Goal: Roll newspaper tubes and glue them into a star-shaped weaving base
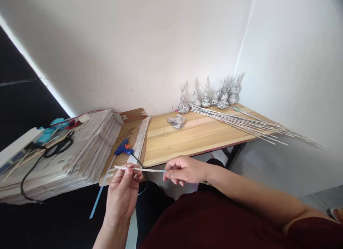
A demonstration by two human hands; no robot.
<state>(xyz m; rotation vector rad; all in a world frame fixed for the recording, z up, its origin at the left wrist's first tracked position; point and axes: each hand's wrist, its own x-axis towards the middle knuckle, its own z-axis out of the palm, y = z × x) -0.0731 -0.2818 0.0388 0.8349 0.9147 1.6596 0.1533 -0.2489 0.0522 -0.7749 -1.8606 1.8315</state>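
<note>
A thin rolled paper stick (151,170) stretches level between my two hands, in front of the table's near edge. Near its left end, my left hand (123,190) pinches it between thumb and fingers, palm turned up. The fingers of my right hand (184,170) are closed on the other end, knuckles up. Just beyond my left hand lies a blue glue gun (124,147) with an orange part and a black cord. A long bluish strip (99,197) slants down to the left of that hand.
Tall stacks of newspaper (91,152) fill the left side, with a black cable (60,146) and blue crumpled material (49,129) on top. On the wooden table (160,145) lie a crumpled cloth (177,121) and a bundle of paper sticks (235,120) overhanging the right edge. Several woven gourd shapes (205,98) stand behind.
</note>
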